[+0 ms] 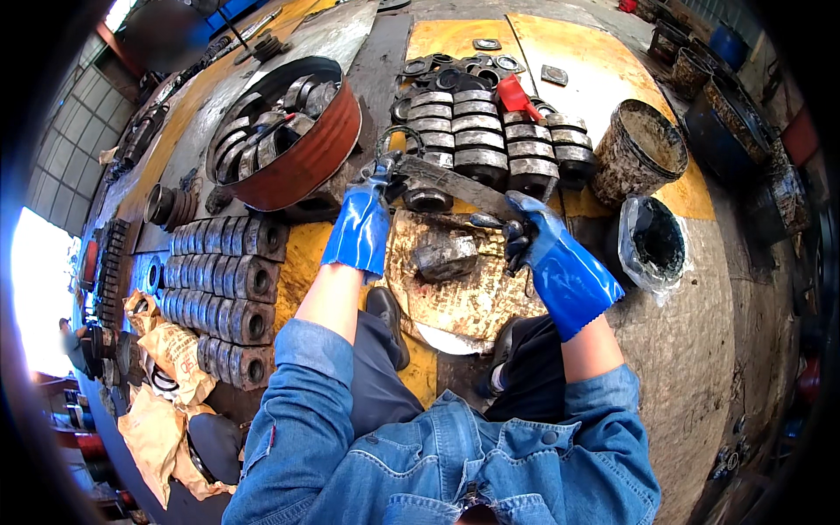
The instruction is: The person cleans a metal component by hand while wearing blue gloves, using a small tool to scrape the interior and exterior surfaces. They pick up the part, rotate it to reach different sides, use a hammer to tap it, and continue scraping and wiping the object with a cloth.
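- Both gloved hands, left (pixel 360 223) and right (pixel 535 241), were clamped on a greasy metal bar (pixel 455 184) at frame centre.
- It looked heavy, stiff, slippery; best gripped at its ends.

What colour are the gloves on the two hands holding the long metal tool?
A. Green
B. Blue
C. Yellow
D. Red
B: the left hand and the right hand both wear shiny blue gloves as they grip the long metal tool.
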The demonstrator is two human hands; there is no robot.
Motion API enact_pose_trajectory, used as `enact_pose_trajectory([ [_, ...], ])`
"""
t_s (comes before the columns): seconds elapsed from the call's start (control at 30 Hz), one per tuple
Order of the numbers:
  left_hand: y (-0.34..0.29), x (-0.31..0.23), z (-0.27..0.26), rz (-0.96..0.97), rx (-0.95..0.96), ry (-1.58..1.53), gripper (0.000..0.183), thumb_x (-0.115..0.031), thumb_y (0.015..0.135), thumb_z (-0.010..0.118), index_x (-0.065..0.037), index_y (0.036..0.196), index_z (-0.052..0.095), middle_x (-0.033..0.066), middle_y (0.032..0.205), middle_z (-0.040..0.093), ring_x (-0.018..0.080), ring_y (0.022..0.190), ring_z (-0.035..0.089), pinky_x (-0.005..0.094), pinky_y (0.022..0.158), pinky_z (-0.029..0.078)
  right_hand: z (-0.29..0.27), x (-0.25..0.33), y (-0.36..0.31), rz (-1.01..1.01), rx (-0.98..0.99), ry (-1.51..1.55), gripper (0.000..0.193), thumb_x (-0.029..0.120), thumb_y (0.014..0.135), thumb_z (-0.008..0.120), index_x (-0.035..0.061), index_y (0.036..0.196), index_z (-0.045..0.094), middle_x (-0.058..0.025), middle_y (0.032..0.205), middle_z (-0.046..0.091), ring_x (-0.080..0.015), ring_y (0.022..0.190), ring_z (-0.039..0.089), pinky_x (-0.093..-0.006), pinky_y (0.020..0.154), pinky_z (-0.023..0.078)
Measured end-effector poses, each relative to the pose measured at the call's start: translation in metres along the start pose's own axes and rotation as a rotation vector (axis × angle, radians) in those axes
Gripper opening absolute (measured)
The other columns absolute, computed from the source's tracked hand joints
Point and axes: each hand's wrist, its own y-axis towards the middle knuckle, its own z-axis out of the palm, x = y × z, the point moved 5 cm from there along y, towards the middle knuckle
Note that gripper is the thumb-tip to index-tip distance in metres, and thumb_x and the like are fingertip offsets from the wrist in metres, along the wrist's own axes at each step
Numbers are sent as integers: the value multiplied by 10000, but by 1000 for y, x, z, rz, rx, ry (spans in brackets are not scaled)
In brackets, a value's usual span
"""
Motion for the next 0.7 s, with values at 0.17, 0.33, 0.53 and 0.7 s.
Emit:
enact_pose_trajectory([
  [0.17,0,-4,-4,56,-41,70,243,-89,904,649,-33,1140,666,12,1018,668,108,878,594,248,781,484,7,-4,4,-55,-70,-147,332,245,925,609,49,1192,584,-48,780,613,-113,615,523,-252,482,435],
  [0.33,0,-7,-6,97,-64,111,242,-97,908,647,-36,1142,666,14,1020,670,108,875,601,247,774,489,10,-5,-2,-137,-191,-401,324,230,930,608,41,1192,591,-34,780,613,-104,630,525,-250,494,437],
  [0.53,2,-9,-6,136,-100,140,242,-106,913,646,-40,1144,665,17,1023,672,109,871,609,246,765,495,35,-15,-12,-307,-144,-794,293,194,937,612,27,1177,613,-1,766,599,-90,644,515,-248,523,437],
  [0.7,3,-11,9,66,-140,46,226,-111,908,656,-53,1125,673,9,995,678,88,816,605,226,713,490,33,-56,4,-95,-74,-172,296,222,979,546,61,1226,565,-64,1103,621,-212,955,600,-351,737,485],
])
